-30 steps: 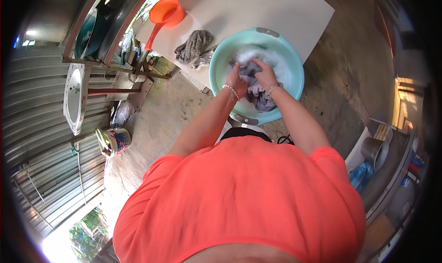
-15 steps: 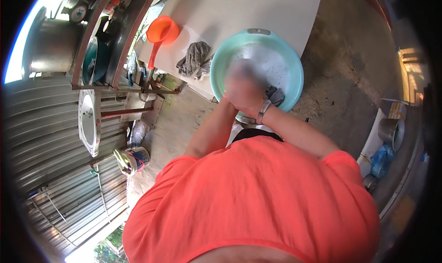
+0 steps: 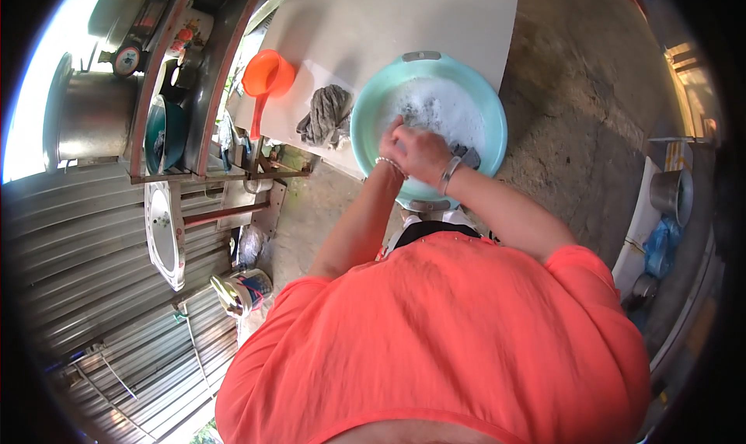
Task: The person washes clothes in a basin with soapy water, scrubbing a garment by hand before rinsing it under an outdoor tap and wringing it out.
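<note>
From my remote seat I see the left hand [image 3: 392, 146] and right hand [image 3: 424, 156] meeting, fingers curled, over the near-left half of the round pale-turquoise plastic basin [image 3: 497, 125]; whether they grip anything, I cannot tell. Just right of the right hand, the nearer one, a dark grey cloth [image 3: 467, 156] lies toward the basin's near-right rim, crumpled, wet-looking, beside white suds [image 3: 447, 106], its long axis unclear. Farther off, a grey-brown cloth bundle [image 3: 326, 116] sits by the pale flat surface's [image 3: 404, 17] near edge.
</note>
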{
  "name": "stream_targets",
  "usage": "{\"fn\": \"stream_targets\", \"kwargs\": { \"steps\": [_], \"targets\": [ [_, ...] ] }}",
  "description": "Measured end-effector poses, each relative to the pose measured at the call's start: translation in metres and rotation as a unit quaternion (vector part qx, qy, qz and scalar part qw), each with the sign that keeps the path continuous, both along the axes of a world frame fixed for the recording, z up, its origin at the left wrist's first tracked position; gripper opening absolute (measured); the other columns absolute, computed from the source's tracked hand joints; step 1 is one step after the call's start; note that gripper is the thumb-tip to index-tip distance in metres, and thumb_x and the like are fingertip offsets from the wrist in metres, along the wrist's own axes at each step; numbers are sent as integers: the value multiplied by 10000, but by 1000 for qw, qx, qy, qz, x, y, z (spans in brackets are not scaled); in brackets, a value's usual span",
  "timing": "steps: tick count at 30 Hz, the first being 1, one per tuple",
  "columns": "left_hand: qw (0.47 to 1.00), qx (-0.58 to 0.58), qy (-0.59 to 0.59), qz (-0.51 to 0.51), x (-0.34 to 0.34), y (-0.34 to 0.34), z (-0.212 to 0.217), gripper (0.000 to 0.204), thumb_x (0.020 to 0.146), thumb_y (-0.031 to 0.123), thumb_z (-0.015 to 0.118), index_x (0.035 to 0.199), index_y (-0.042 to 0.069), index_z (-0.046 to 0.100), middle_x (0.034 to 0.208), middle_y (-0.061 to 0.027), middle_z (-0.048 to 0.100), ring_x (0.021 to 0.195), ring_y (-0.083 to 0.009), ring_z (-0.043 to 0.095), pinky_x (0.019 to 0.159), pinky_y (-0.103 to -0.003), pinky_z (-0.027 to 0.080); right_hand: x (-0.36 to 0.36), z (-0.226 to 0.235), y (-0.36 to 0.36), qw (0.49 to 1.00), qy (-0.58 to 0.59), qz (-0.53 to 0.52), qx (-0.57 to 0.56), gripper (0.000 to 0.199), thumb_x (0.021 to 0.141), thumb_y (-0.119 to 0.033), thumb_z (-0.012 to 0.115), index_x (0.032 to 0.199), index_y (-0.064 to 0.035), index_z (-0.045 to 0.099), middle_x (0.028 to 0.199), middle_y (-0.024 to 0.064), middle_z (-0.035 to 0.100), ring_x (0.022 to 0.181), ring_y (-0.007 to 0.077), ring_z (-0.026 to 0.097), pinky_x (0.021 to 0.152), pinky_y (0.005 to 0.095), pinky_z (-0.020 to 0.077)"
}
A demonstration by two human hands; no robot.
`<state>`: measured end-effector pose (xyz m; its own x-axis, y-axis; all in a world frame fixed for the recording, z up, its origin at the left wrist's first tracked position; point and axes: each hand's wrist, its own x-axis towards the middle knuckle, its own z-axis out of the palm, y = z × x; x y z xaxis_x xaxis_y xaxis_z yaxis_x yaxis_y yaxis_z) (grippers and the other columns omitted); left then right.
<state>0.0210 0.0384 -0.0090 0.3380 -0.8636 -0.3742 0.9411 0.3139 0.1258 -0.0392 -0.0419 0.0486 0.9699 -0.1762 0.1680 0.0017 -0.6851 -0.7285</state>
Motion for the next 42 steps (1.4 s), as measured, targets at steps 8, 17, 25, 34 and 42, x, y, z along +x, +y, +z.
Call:
{"fn": "stream_targets", "kwargs": {
  "steps": [8, 17, 25, 34, 42],
  "targets": [
    [941, 319, -12, 117, 0, -20, 25, 195, 757, 215, 523, 843, 42, 505, 779, -86, 542, 721, -207, 544, 613, -316, 473, 21, -7, -31, 994, 66, -89, 14, 230, 783, -273, 445, 751, -63, 535, 663, 168, 555, 637, 351, 532, 562, 421, 422],
    [906, 301, -279, 101, 23, 29, 6, 323, 751, 159, 531, 1012, -18, 460, 1005, -113, 497, 967, -201, 465, 833, -294, 375, 30, -50, -101, 941, 291, -52, 165, 393, 684, -377, 572, 764, 7, 590, 670, 148, 583, 623, 263, 555, 617, 323, 429],
    [914, 363, -143, 112, -2, 42, 17, 433, 780, 184, 443, 1157, -14, 367, 1204, -137, 382, 1115, -245, 359, 908, -368, 307, 28, -102, -59, 925, 355, -122, -54, 515, 667, -119, 501, 1142, -30, 325, 994, 215, 515, 935, 362, 488, 794, 401, 399],
    [921, 359, -81, 128, -3, 32, 8, 510, 776, 234, 503, 1200, 21, 316, 1223, -157, 341, 1092, -273, 368, 907, -373, 315, 22, -125, -48, 982, 33, -185, -16, 378, 613, 13, 442, 977, -51, 521, 947, 166, 535, 905, 318, 491, 770, 376, 399],
    [982, 147, 114, 45, 15, 23, 3, 543, 766, 525, 412, 1108, 105, 434, 984, -140, 524, 874, -293, 523, 800, -438, 406, 5, 8, 13, 990, -20, 23, 136, 195, 608, -25, 500, 743, -112, 612, 739, 79, 547, 745, 264, 541, 669, 335, 437]
  ]
}}
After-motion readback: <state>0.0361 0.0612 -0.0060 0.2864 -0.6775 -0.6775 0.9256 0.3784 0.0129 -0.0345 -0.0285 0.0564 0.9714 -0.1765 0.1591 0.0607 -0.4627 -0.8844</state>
